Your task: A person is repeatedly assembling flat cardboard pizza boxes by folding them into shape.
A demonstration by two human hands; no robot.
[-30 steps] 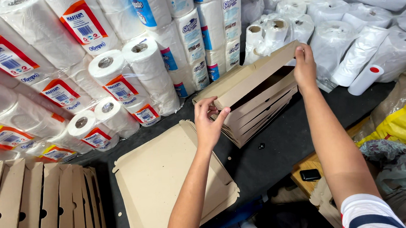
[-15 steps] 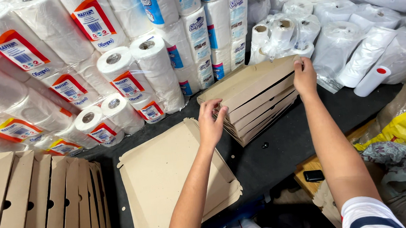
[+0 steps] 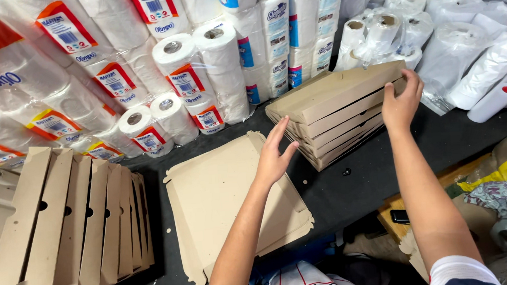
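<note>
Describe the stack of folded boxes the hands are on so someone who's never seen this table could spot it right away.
On the black table, look toward the far edge, just in front of the wall of wrapped paper rolls. There a leaning stack of folded brown cardboard boxes sits between the left hand and right hand. Unlike the flat unfolded sheets beside it, these are closed, wedge-shaped and piled up.
</note>
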